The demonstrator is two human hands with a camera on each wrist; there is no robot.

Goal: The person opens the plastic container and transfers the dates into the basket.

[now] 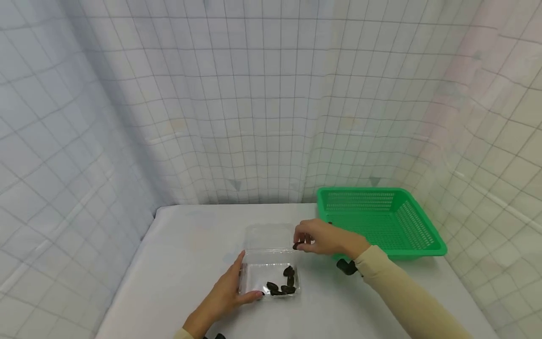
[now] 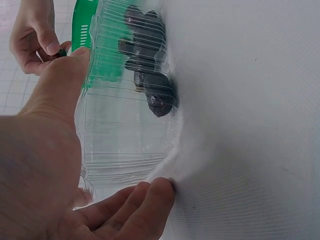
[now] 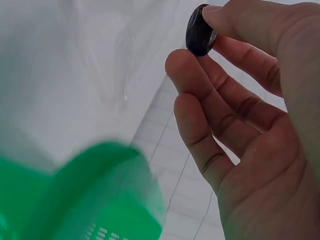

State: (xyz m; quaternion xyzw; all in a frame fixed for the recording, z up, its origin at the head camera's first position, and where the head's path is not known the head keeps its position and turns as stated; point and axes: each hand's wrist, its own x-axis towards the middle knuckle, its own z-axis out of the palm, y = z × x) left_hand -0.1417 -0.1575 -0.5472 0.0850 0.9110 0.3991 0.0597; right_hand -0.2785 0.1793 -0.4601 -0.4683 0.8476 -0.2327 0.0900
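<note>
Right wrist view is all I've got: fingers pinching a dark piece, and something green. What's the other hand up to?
Observer: The left hand rests against the left side of a clear container, its thumb along the near edge.
Visitor: Ooh, is anything in there?
Observer: Yes, several dark pieces, mostly toward the right and near sides.
Visitor: And where's that green thing?
Observer: That's a green basket, standing to the right of the container in the head view.
</note>
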